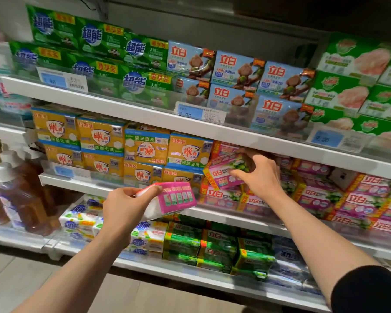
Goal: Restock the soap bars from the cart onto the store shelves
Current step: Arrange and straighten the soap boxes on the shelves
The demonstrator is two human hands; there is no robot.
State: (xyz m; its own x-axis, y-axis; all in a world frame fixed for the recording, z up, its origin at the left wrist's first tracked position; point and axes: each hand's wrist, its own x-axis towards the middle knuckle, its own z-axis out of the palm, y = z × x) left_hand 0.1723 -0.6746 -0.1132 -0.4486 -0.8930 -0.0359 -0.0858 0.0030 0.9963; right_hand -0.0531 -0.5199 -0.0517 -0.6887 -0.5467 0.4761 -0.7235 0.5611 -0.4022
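Restocking looks well under way but unfinished: the right hand (pixel 261 175) pinches a pink soap pack (pixel 226 171) tilted atop the pink stack at the middle shelf (pixel 113 188) front edge, while the left hand (pixel 122 205) grips a second pink-and-white pack (pixel 175 197), not yet shelved.
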